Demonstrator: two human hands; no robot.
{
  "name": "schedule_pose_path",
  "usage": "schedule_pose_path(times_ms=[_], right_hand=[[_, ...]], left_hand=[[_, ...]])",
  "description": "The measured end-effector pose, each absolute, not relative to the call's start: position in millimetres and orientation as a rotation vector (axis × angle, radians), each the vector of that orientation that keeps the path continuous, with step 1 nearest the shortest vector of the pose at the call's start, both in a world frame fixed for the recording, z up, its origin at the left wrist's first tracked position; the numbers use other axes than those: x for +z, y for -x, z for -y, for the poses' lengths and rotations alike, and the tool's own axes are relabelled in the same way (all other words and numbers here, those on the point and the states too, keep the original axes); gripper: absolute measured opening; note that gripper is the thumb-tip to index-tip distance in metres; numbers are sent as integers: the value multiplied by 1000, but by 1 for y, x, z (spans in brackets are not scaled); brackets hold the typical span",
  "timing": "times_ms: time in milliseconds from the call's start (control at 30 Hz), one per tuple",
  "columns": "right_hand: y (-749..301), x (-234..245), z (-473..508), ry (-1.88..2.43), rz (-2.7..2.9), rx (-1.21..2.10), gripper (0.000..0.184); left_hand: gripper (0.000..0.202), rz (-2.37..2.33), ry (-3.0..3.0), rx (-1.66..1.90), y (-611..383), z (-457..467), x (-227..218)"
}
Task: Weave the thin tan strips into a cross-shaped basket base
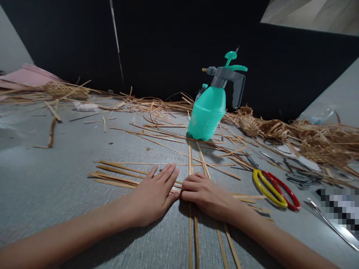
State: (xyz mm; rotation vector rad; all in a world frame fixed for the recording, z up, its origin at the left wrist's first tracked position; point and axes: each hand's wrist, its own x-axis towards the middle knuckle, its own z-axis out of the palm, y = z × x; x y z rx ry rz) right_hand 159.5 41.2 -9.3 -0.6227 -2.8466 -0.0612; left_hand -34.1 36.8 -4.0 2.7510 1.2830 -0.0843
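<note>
My left hand [154,196] lies flat, palm down, on a layer of thin bamboo strips [117,175] that run sideways across the grey table [56,179]. My right hand [206,194] rests flat beside it, fingertips almost touching the left hand, over the spot where those strips cross lengthwise strips [193,239]. The crossing itself is hidden under my hands. Neither hand grips anything, and both press down on the strips.
A teal pump sprayer [207,112] stands beyond the strips. To the right lie yellow-handled scissors [269,188], red-handled scissors [283,190] and a metal blade [331,224]. Loose strips and woven pieces [316,144] pile along the back, before a dark wall.
</note>
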Motion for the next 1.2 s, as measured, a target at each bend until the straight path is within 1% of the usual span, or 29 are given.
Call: schedule_pose_path(times_ms=[233,367,433,533,600,700,767,867,1067,1200], right_hand=[[-158,-13,-36,684,2832,-53,15],[-178,-3,-34,811,2622,105,21],[-197,8,-31,972,2475,170,16],[-220,21,-22,1126,2521,330,6],[-226,22,-13,1172,2578,369,6],[-222,17,-4,1203,2680,149,14],[-217,16,-3,1158,2763,36,16],[-211,20,-10,1078,2853,-29,14],[-214,19,-29,700,3041,-510,19],[-217,14,-32,516,3044,-551,21]], left_hand=[[57,-1261,-2727,-33,36,-36,-5],[59,-1249,-2713,14,37,-35,-6],[59,-1248,-2710,35,37,-34,-5],[54,-1240,-2733,95,36,-32,-2],[49,-1169,-2783,179,36,-31,1],[36,-969,-2849,324,34,-28,5],[32,-842,-2845,382,33,-25,7],[32,-732,-2819,374,32,-22,7],[33,-676,-2730,381,33,-28,0],[32,-632,-2704,403,33,-33,-3]])
